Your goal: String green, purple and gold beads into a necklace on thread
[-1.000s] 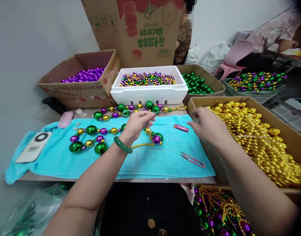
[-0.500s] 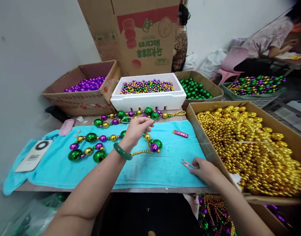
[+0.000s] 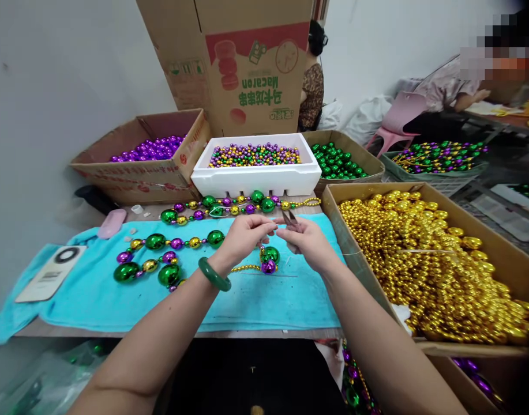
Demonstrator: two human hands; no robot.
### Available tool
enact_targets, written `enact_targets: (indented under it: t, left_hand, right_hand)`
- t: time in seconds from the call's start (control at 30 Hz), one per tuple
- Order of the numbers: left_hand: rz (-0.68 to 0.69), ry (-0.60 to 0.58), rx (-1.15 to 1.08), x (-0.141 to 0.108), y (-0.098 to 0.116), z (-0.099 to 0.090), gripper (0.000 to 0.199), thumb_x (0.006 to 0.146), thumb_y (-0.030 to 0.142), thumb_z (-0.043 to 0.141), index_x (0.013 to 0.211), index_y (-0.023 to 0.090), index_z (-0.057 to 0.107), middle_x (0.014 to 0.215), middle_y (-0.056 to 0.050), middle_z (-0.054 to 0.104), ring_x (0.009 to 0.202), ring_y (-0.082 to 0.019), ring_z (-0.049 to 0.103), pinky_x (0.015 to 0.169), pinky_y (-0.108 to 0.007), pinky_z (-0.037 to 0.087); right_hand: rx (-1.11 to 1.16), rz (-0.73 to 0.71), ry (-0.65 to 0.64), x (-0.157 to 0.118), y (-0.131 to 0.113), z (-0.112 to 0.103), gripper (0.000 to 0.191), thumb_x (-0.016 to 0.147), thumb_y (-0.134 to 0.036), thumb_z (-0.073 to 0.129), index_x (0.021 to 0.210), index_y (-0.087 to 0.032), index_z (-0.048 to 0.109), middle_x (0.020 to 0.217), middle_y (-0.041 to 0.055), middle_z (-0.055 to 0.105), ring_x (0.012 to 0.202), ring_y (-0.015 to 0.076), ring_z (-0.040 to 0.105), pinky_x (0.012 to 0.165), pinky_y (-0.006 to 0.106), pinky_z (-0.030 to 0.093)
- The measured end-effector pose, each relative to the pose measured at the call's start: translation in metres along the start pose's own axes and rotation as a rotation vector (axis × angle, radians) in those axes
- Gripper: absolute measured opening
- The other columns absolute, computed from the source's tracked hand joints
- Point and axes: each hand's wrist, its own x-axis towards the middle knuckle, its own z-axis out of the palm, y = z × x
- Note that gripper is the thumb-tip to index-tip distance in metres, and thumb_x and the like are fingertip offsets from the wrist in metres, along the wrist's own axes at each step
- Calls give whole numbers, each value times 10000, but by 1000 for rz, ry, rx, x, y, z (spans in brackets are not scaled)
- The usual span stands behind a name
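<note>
My left hand (image 3: 247,235), with a green bangle (image 3: 214,274) at its wrist, pinches the end of a bead string above the blue towel (image 3: 247,308). Just right of it, my right hand (image 3: 302,237) is closed around small thread snips (image 3: 291,221), blades pointing up. The fingertips of both hands nearly meet. Below them hang a green bead (image 3: 270,254) and a purple bead (image 3: 269,267), with a thin gold chain (image 3: 246,267) running left. More of the large-bead strand (image 3: 155,241) lies on the towel to the left.
A gold-bead carton (image 3: 355,276) stands at right. Behind are a white foam box (image 3: 255,176), a purple-bead carton (image 3: 134,178) and a green-bead box (image 3: 374,176). A second strand (image 3: 198,214) lies along the towel's back edge. Two people sit farther back.
My right hand has lifted the snips from the towel's right side and brought them up beside my left hand. The red packet seen earlier on the towel is now hidden.
</note>
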Motion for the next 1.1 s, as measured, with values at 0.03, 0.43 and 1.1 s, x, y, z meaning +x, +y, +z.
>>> enact_targets:
  t: [0.03,0.43,1.1]
  left_hand:
    - [2,4,7,-1,0,0,184,723,320,635,709,139,665,630,-20,603,528,-86,506,494,-217,385]
    - [-72,24,-235,0,-21,4,221,712,344,663,759,128,654,747,-36,632,552,-74,518,498,-210,371]
    - [68,-9,-204,1,-39,14,224,775,360,606,761,136,594,654,4,567,531,-73,485,481,-206,400]
  right_hand:
    - [24,13,-3,6,2,3,311,623,-375,721,789,-159,570,485,-94,370,378,37,272,375,202,166]
    - [18,-40,378,10,15,-1,307,640,-422,706,674,-164,543,526,-58,457,413,51,350,381,199,232]
    - [543,444,116,-32,18,18,278,729,-388,677,790,-121,631,544,-42,462,353,18,329,312,128,162]
